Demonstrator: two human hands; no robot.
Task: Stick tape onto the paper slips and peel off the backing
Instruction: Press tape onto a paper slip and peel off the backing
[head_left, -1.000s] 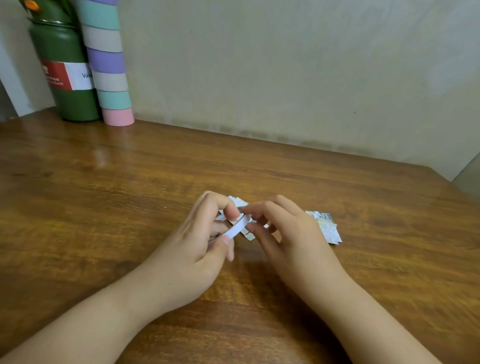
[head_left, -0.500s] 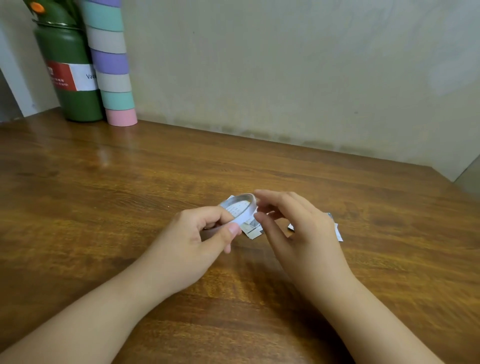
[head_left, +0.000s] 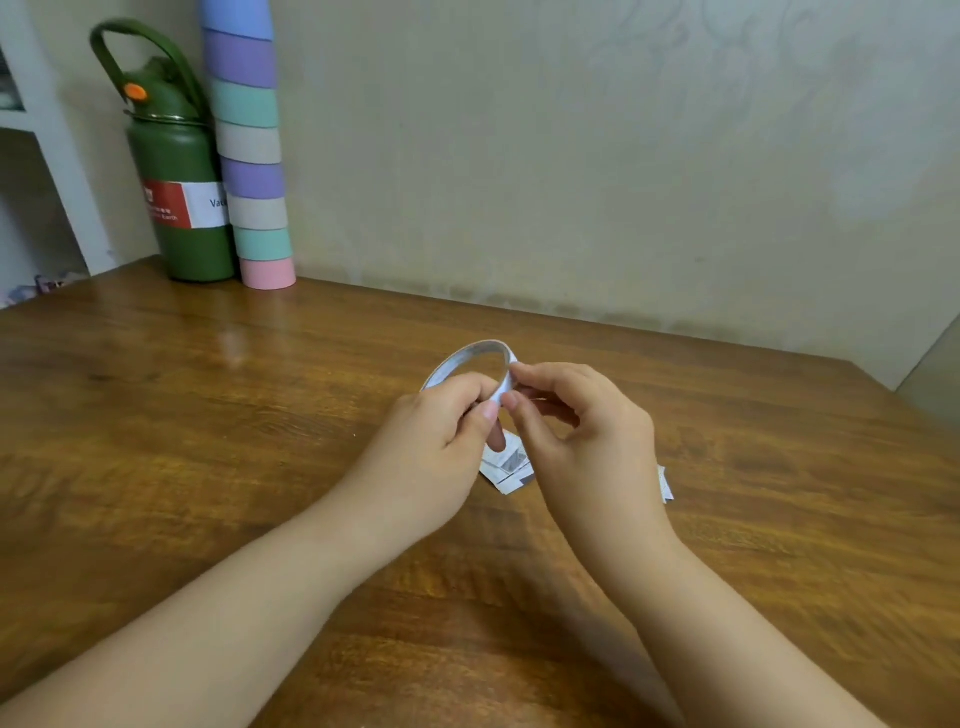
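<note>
Hands, left (head_left: 441, 441) and right (head_left: 582, 441), pinch a thin white tape ring (head_left: 467, 358) above printed paper slips (head_left: 511, 467).

Single head view, looking forward and down, close over both hands' shared grip on the tape roll (head_left: 470, 358), wall beyond.

Paper slips (head_left: 511, 465) at 6 o'clock mostly hidden under both hands; print unreadable. Cup stack (head_left: 249, 140) cut off at top edge.
</note>
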